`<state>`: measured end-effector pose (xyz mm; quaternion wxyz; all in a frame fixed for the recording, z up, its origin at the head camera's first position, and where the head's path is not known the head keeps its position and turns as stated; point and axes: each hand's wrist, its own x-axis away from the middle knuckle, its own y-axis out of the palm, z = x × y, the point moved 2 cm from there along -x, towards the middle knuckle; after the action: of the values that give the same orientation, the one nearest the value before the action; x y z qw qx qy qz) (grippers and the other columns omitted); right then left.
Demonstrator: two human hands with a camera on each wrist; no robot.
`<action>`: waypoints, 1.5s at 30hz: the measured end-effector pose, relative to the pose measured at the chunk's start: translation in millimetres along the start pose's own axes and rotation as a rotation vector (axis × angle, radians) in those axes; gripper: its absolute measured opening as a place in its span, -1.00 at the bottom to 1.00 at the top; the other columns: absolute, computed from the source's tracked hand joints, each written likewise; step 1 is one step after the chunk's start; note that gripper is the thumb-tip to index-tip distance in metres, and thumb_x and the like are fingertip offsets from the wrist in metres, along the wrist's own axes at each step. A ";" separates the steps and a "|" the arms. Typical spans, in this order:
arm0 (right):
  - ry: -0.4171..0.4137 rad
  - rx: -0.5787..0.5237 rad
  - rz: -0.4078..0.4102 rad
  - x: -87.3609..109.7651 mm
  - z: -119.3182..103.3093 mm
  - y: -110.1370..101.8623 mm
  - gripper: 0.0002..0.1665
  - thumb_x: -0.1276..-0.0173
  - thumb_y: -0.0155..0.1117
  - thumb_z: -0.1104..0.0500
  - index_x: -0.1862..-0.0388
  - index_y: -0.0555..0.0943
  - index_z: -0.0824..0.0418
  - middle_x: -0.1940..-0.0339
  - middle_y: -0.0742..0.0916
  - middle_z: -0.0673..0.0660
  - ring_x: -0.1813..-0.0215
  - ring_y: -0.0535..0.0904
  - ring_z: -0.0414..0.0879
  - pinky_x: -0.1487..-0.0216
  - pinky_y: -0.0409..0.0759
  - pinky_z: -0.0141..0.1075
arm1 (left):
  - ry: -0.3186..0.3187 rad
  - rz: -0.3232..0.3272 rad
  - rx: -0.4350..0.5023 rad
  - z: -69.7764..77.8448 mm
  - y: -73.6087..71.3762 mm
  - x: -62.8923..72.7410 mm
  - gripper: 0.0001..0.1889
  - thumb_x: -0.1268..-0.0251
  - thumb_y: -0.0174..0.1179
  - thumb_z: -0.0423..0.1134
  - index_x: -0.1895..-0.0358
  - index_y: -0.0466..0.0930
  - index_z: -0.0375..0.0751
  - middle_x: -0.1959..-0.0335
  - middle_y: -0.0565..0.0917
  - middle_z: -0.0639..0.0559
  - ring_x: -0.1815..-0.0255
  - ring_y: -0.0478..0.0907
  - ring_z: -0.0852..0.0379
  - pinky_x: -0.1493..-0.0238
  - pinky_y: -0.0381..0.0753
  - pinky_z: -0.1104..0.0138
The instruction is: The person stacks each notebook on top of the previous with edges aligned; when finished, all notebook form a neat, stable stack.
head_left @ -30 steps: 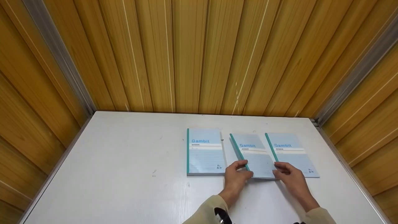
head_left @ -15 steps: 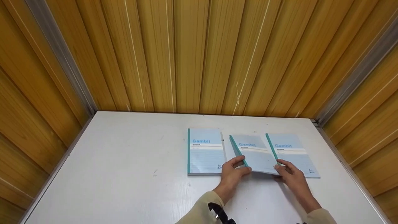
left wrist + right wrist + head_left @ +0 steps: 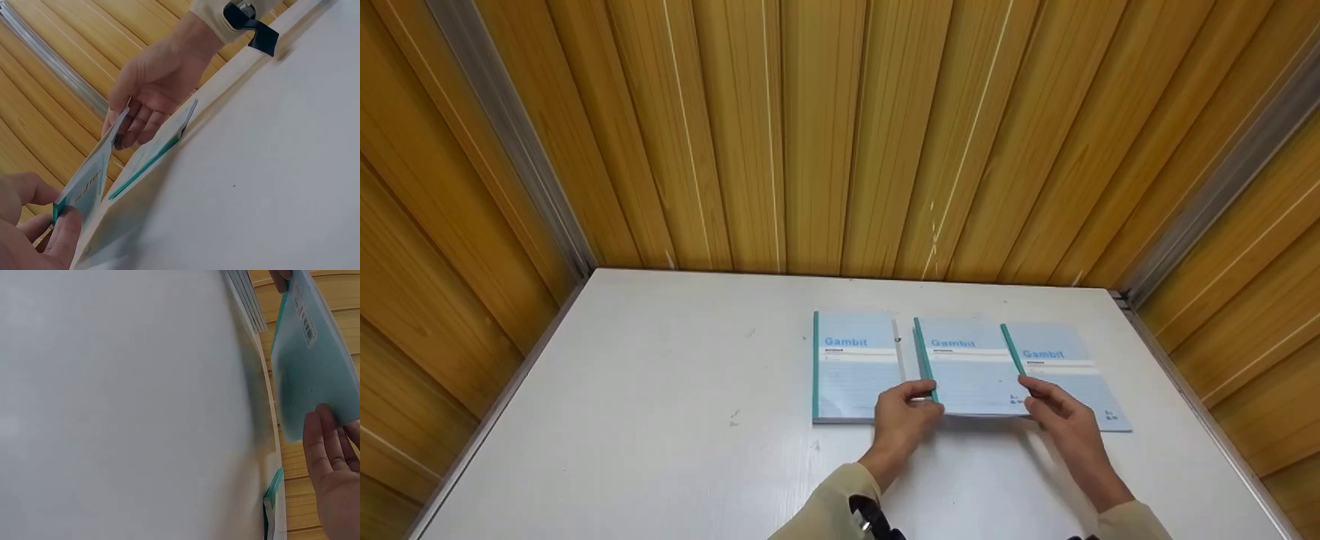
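Observation:
A light-blue "Gambit" notebook (image 3: 971, 379) with a green spine is held up off the table by both hands, its near end raised. My left hand (image 3: 901, 421) pinches its lower left corner at the spine. At the lower right corner, my right hand (image 3: 1065, 420) grips it between thumb and fingers. The right wrist view shows the notebook's underside (image 3: 315, 377) with a barcode, fingers of the right hand (image 3: 337, 484) beneath it. Another such notebook (image 3: 1080, 382) lies on the table to the right, partly behind the right hand.
Left of the held notebook lies a thick stack of matching notebooks (image 3: 856, 382); its layered edges (image 3: 247, 298) show in the right wrist view. All rest on a white table (image 3: 660, 405). Wood-patterned panels (image 3: 810, 135) rise behind and at both sides.
The held notebook has risen and shifted slightly left, and now looks flatter and straighter. My left hand has moved left and up with it; the right hand has moved slightly up.

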<state>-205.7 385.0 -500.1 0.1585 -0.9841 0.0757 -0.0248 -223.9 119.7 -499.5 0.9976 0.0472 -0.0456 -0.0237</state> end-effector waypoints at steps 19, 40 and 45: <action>-0.146 -0.035 -0.069 -7.4 -20.2 37.0 -0.43 -0.54 0.40 0.21 -0.45 0.55 0.35 -0.40 0.61 0.28 -0.18 0.61 -0.21 -0.14 0.62 -0.49 | 0.120 0.010 -0.099 10.0 -47.9 -1.9 -0.60 -0.14 0.42 -0.51 -0.09 0.79 -0.26 0.13 0.78 0.06 0.11 0.71 0.18 0.14 0.76 0.35; -0.265 -0.019 -0.122 -17.7 -32.3 90.9 -0.50 -0.46 0.44 0.35 -0.35 0.64 0.33 -0.24 0.72 0.21 -0.13 0.66 -0.09 -0.09 0.65 -0.46 | 0.172 0.038 -0.211 12.6 -106.6 -4.8 -0.61 -0.18 0.44 -0.54 -0.11 0.76 -0.34 0.08 0.79 -0.06 0.04 0.75 0.04 0.06 0.76 0.34; -0.274 -0.018 -0.149 -17.5 -33.5 108.4 -0.51 -0.46 0.43 0.36 -0.35 0.64 0.32 -0.24 0.72 0.19 -0.14 0.66 -0.05 -0.10 0.66 -0.44 | 0.184 0.054 -0.219 10.9 -124.0 -1.9 -0.60 -0.17 0.44 -0.54 -0.12 0.76 -0.35 0.04 0.79 -0.10 0.02 0.75 0.00 0.05 0.76 0.34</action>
<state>-240.8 275.7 -502.9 0.1563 -0.9826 -0.0197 0.0988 -232.1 -4.5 -500.8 0.9970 -0.0611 0.0476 0.0026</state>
